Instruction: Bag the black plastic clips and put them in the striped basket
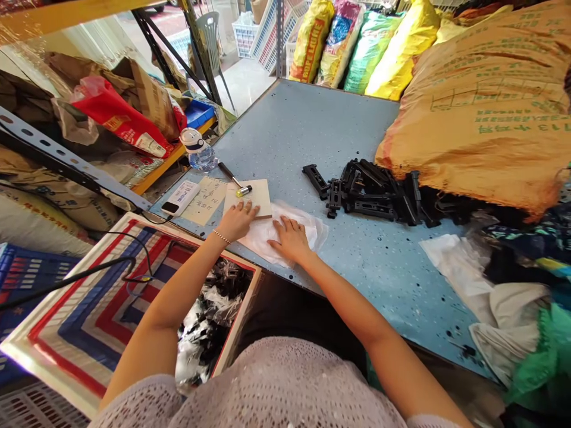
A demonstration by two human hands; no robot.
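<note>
Got one black-handled tool point(243, 191) on one pale block point(260, 197), plus one tangled pile of black parts point(370, 193) I can't count. The white plastic point(263, 233) lies by the near edge of the bench point(321, 128), directly under my right hand point(291, 239), spread and not gripping; left hand point(238, 220) rests loose on the block, with plenty of blue surface toward the far edge
</note>
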